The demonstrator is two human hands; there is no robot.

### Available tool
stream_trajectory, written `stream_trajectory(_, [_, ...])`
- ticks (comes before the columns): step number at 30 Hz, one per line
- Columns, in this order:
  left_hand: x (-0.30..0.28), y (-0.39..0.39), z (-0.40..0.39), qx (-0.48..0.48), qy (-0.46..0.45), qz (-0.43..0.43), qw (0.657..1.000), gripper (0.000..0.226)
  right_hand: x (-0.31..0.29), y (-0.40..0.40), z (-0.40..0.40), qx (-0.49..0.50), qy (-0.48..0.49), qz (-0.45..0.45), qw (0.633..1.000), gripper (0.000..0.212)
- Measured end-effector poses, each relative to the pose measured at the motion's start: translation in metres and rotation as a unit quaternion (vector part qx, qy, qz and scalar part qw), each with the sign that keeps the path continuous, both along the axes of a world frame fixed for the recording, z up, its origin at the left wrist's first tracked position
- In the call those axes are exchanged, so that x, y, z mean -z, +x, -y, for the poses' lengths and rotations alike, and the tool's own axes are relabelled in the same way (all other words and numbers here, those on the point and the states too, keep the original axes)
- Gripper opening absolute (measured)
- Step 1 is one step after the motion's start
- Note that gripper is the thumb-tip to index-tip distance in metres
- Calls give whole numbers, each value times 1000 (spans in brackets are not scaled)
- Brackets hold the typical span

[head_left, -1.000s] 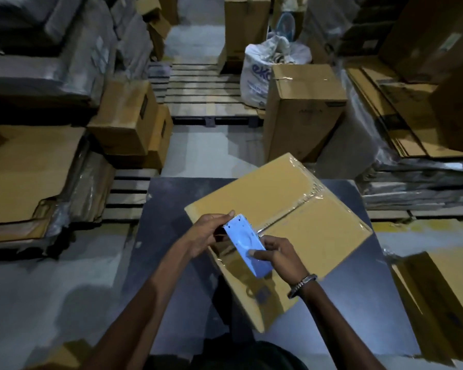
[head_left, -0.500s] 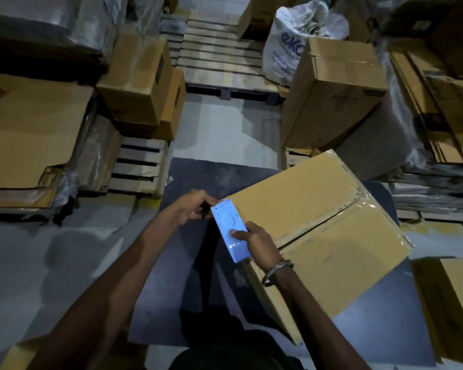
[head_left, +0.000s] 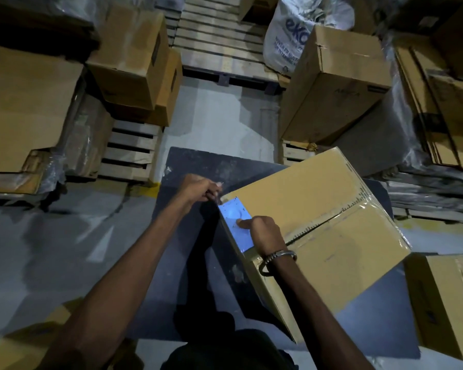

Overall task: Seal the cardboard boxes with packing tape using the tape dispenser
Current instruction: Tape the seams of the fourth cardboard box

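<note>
A large cardboard box [head_left: 313, 198] lies on a dark table [head_left: 198, 166], its centre seam covered with clear tape. At the box's near-left corner sits the blue tape dispenser [head_left: 234, 222]. My right hand [head_left: 262, 233] grips the dispenser, thumb pressed on its flat blue side, a metal bracelet on the wrist. My left hand [head_left: 198, 189] pinches the clear tape end just left of the dispenser's front, over the table beside the box corner. The tape roll itself is hidden.
Another taped box [head_left: 449, 303] stands at the right edge. Stacked cartons [head_left: 131, 52] and a tall carton [head_left: 337, 76] sit on wooden pallets [head_left: 222, 41] beyond the table. A white sack [head_left: 292, 30] lies behind. Flat cardboard sheets [head_left: 24, 102] are piled left and right.
The dispenser and both hands have shifted from the middle of the box's top to its near-left corner. The view has tilted downward and the box now sits further right.
</note>
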State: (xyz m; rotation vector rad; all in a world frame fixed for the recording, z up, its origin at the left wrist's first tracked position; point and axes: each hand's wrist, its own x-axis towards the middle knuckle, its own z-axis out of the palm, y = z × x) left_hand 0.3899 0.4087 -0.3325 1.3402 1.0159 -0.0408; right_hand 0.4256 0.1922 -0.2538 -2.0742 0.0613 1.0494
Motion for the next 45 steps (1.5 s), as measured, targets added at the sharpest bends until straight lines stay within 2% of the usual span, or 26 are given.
stream_trajectory(3, [10, 2, 0, 29, 10, -16, 999, 14, 3, 4, 1, 9, -16, -11, 1000, 29])
stream_trajectory(7, [26, 0, 9, 11, -5, -47, 999, 15, 9, 7, 0, 17, -24, -22, 999, 24])
stream_trajectory(12, [50, -11, 22, 16, -38, -58, 997, 21, 3, 6, -8, 16, -39, -31, 999, 50])
stream_trajectory(15, [48, -9, 15, 9, 69, -45, 997, 25, 2, 5, -8, 4, -36, -33, 999, 65])
stream_trajectory(17, [41, -4, 13, 20, 122, -7, 992, 31, 2, 6, -7, -4, -35, -33, 999, 69])
stream_trajectory(19, [26, -1, 18, 77, 140, 28, 987, 30, 2, 7, -7, -6, -38, -21, 999, 63])
stream_trajectory(21, [20, 0, 22, 122, 173, 47, 976, 21, 5, 6, -7, -28, -54, 16, 998, 48])
stream_trajectory(24, [20, -5, 23, 118, 227, 65, 965, 17, 13, 3, -8, -43, -95, 84, 991, 60])
stream_trajectory(30, [23, -11, 29, 107, 279, 74, 951, 21, 22, 15, -7, -51, -116, 73, 989, 71])
stream_trajectory(33, [20, -10, 30, 133, 301, 54, 943, 27, 27, 11, 3, -68, -128, 72, 987, 65])
stream_trajectory(37, [20, -12, 34, 136, 320, 47, 937, 37, 29, 0, 8, -84, -150, 99, 980, 79])
stream_trajectory(45, [23, -11, 34, 127, 352, 56, 926, 32, 31, -6, 41, -100, -148, 83, 980, 69])
